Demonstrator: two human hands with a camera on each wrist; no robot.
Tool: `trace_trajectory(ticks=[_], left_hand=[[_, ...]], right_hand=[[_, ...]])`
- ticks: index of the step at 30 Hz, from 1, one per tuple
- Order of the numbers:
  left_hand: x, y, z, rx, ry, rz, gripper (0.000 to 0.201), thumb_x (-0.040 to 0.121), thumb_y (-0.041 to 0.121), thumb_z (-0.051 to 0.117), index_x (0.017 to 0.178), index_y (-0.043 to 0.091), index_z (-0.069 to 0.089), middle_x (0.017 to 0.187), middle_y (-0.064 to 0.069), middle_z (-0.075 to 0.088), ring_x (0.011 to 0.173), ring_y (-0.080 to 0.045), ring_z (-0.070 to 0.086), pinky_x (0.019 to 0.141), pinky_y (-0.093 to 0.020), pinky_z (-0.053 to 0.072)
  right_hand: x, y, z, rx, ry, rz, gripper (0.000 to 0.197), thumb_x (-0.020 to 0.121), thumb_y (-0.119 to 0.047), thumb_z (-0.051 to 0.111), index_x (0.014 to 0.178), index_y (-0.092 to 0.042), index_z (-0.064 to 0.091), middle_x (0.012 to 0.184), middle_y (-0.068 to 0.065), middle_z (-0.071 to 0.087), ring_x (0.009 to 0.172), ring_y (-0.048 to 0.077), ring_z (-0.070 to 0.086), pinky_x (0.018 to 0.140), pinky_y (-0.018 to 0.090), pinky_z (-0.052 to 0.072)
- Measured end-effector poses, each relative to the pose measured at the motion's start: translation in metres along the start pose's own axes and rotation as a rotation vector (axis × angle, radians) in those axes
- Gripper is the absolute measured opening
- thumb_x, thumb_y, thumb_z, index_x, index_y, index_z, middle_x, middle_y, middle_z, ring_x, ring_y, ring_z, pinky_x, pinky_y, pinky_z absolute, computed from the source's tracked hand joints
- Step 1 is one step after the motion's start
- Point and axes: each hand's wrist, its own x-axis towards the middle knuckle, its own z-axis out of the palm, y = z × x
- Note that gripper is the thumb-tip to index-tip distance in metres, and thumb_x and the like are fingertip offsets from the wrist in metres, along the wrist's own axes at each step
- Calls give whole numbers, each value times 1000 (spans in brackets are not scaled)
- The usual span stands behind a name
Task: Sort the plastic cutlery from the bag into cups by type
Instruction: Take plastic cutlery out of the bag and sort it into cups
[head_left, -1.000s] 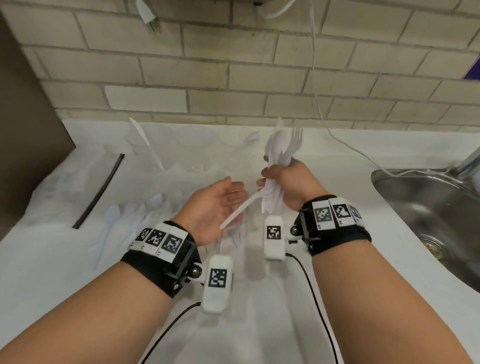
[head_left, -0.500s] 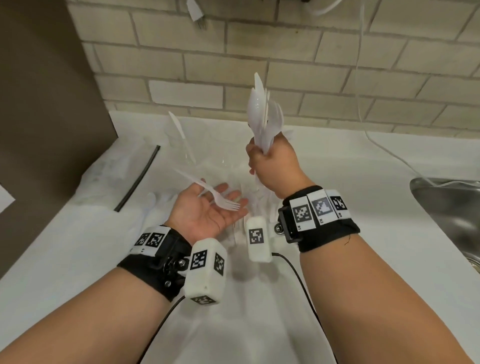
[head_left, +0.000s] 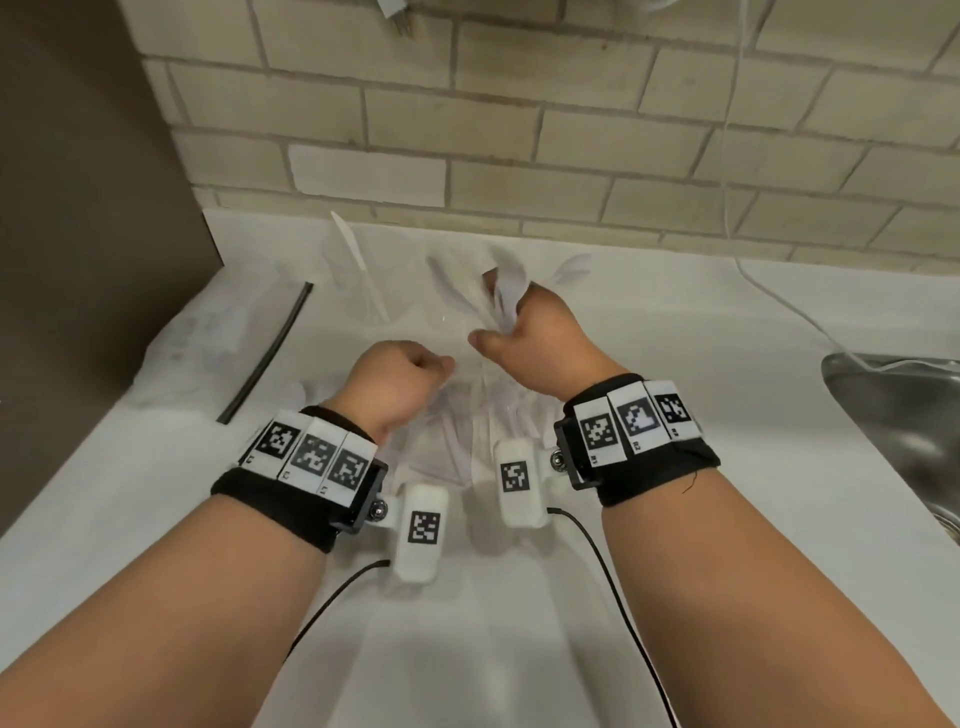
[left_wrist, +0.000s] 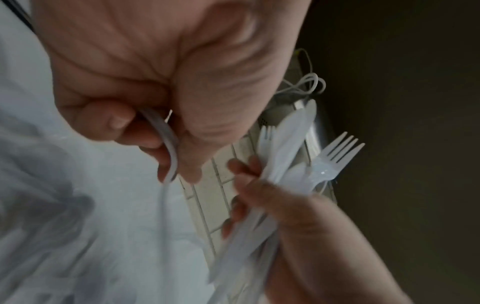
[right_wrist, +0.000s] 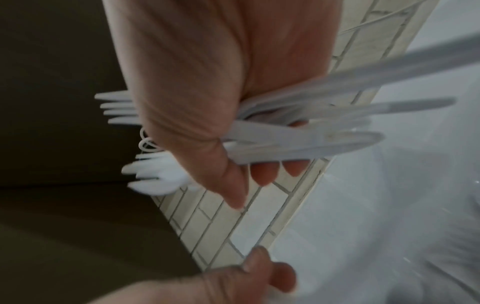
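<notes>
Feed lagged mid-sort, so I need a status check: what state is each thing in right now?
Left hand: curled round one white utensil, type hidden.
Right hand: holds a mixed bundle of forks and knives.
Cups: clear, upright by the wall; one holds a knife.
Bag: flat on the counter.
Loose cutlery: on the counter below the hands.

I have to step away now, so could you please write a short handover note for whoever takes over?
Left hand: grips one white utensil by its handle; type unclear.
Right hand: grips a mixed bundle of forks and knives.
Clear cups stand at the back of the counter; one holds a knife. Loose cutlery lies under the hands.
Done: little. Left: the bundle and loose pieces.
</notes>
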Motion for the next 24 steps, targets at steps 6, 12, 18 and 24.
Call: trace_trajectory(ticks=[6,12,18,24], left_hand=[[12,4,-7,-479,-15,15,10,84,17,66,93,13,67,79,-9,67,66,-17,55,57,-29,43],[17,-11,-12,-1145,-196,-364,55,94,57,38,113,11,62,107,-10,59,100,-26,55,96,-45,44],[18,-21,-6,-1201,-530,-539,64,94,58,36,117,1,54,130,-31,53,110,-45,58,93,-55,47],[30,-18,-15,-1088,-665,-599,60,95,53,36,128,5,50,127,-27,57,107,-47,59,97,-57,41]], right_hand=[[4,10,19,-120,-158,-14,44,83,-12,67,124,-9,52,101,-2,57,92,14,54,63,11,36],[19,-1,16,660,132,205,21,82,-11,70,101,-10,62,84,4,66,75,17,64,70,36,51],[33,-20,21,858,78,103,18,87,4,60,96,-12,59,75,3,63,73,22,65,74,31,53],[41,-26,35,859,172,67,22,84,4,65,104,-4,60,81,6,66,72,21,65,67,30,52]])
